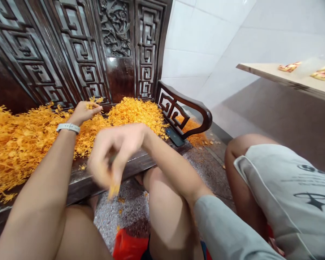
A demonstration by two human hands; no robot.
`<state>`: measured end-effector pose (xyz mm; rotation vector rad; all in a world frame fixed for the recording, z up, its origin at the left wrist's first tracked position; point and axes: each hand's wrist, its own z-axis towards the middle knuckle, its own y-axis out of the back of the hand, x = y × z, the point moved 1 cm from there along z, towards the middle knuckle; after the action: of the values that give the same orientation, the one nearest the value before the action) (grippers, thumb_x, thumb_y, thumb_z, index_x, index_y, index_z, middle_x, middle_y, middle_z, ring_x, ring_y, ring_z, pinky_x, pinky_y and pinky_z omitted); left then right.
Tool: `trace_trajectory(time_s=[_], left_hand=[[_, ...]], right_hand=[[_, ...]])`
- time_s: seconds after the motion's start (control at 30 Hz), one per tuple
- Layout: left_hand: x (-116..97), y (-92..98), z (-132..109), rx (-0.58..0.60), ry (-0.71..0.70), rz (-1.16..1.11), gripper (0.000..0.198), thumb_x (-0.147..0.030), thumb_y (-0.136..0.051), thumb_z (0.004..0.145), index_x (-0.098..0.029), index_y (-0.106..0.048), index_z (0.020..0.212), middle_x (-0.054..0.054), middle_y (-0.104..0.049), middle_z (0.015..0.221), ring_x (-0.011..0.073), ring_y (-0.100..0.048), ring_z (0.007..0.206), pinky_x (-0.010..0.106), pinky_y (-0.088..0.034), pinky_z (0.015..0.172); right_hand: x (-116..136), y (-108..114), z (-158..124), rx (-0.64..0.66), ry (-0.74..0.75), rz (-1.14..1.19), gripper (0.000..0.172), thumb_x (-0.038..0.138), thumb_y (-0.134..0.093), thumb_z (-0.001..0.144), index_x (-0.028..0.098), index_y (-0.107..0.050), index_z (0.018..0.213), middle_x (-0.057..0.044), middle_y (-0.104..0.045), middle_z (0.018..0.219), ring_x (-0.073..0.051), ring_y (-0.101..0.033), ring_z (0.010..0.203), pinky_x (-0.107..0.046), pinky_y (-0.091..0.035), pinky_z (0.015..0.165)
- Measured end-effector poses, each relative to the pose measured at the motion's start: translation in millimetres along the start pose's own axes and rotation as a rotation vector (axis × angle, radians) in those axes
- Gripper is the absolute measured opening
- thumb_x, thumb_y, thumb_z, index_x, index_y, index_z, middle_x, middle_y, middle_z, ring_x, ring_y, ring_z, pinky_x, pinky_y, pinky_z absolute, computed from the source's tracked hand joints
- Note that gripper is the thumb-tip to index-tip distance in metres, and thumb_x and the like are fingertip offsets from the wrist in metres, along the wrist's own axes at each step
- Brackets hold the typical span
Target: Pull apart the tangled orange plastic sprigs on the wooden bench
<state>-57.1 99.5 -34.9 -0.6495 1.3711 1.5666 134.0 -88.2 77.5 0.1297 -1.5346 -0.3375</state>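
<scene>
My left hand [83,111], with a pale watch on the wrist, is raised at the back of the bench seat. Its fingers are closed on several orange flower-shaped pieces [95,102] that look like plastic. Nearer to me, my right hand [117,150] is blurred over the bench's front edge. Thumb and fingers pinch a small orange piece [113,190], too smeared to make out its shape. A large heap of long-stemmed orange pieces [24,144] spreads along the left of the seat, under my left forearm. Beyond my right hand is a second, denser pile [137,113].
The dark carved wooden bench [121,77] has a curved armrest [203,115] at its right end. A dark phone [174,137] lies beside it. Orange stems [196,135] lie on the floor behind. Another person's leg [243,173] is at right, below a wooden board [265,70]. Something red [128,245] is below me.
</scene>
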Motion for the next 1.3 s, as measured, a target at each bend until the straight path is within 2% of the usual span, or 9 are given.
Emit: trace_trajectory(time_s=[0.13,0.23,0.53,0.9,0.97,1.07,1.17,1.23,1.3], left_hand=[[4,10.7,-5,-0.111,0.13,-0.149,0.015,-0.035,-0.079,0.078,-0.021,-0.073,0.079,-0.003,-0.073,0.067,0.01,-0.049,0.059,0.024,-0.037,0.06],[4,13.2,-4,-0.08,0.164,-0.168,0.021,-0.039,-0.083,0.079,-0.021,-0.073,0.081,-0.003,-0.074,0.069,0.0091,-0.048,0.059,0.024,-0.037,0.059],[-37,2.3,0,0.21,0.101,-0.251,0.055,-0.072,-0.07,0.088,-0.017,-0.075,0.094,0.011,-0.075,0.071,0.015,-0.056,0.056,0.027,-0.028,0.05],[-52,-14.0,8,0.471,-0.099,-0.174,0.037,-0.035,-0.076,0.083,-0.018,-0.058,0.055,0.001,-0.048,0.047,0.0117,-0.041,0.045,0.031,-0.031,0.051],[-44,-13.0,12,0.267,-0.151,-0.101,0.041,-0.029,-0.072,0.084,-0.018,-0.052,0.051,0.0,-0.044,0.046,0.0102,-0.037,0.046,0.03,-0.029,0.052],[-24,-9.3,13,-0.002,-0.129,-0.013,0.04,-0.028,-0.067,0.089,-0.018,-0.054,0.052,0.0,-0.045,0.046,0.0101,-0.038,0.048,0.029,-0.029,0.054],[-6,-8.1,10,0.02,-0.021,-0.092,0.036,-0.037,-0.067,0.09,-0.017,-0.066,0.061,0.001,-0.05,0.045,0.012,-0.044,0.046,0.029,-0.032,0.054],[-1,-8.6,7,0.027,0.04,-0.153,0.033,-0.04,-0.07,0.088,-0.016,-0.07,0.065,0.002,-0.054,0.046,0.0135,-0.048,0.046,0.03,-0.033,0.054],[-2,-9.9,6,0.017,0.075,-0.162,0.029,-0.036,-0.073,0.084,-0.016,-0.071,0.063,0.003,-0.056,0.046,0.0145,-0.05,0.047,0.03,-0.035,0.054]], right_hand=[[-73,72,-30,-1.314,0.194,0.816,0.026,0.041,-0.057,0.102,0.022,-0.054,0.085,-0.003,-0.067,0.082,-0.014,-0.065,0.08,-0.025,-0.058,0.073],[-120,81,-32,-1.651,-0.063,1.042,0.023,0.019,-0.039,0.106,0.021,-0.048,0.085,0.0,-0.057,0.073,-0.009,-0.055,0.062,-0.017,-0.049,0.057],[-117,70,-8,-1.422,-0.066,0.571,0.017,0.031,-0.067,0.102,0.022,-0.053,0.096,0.004,-0.067,0.077,-0.007,-0.056,0.053,-0.019,-0.044,0.051],[-119,69,-7,-1.223,-0.178,0.057,0.042,0.039,-0.049,0.112,0.021,-0.048,0.075,0.006,-0.047,0.055,-0.008,-0.041,0.047,-0.021,-0.034,0.049],[-103,56,0,-0.985,-0.195,-0.037,0.047,0.034,-0.057,0.109,0.02,-0.045,0.066,0.007,-0.042,0.052,-0.006,-0.035,0.048,-0.021,-0.031,0.05],[-65,18,16,-0.156,-0.234,-0.052,0.037,0.033,-0.068,0.103,0.015,-0.061,0.07,0.005,-0.053,0.06,-0.006,-0.045,0.054,-0.02,-0.037,0.055],[-31,-6,18,0.5,-0.27,0.053,0.032,0.045,-0.077,0.094,0.014,-0.075,0.086,0.0,-0.065,0.071,-0.011,-0.059,0.066,-0.023,-0.047,0.063],[-25,2,13,0.33,-0.165,0.176,0.042,0.056,-0.083,0.086,0.014,-0.077,0.089,-0.003,-0.069,0.076,-0.014,-0.063,0.07,-0.025,-0.05,0.068],[-37,26,6,-0.283,0.012,0.356,0.046,0.062,-0.077,0.088,0.016,-0.073,0.088,-0.002,-0.068,0.075,-0.013,-0.061,0.068,-0.026,-0.051,0.068]])
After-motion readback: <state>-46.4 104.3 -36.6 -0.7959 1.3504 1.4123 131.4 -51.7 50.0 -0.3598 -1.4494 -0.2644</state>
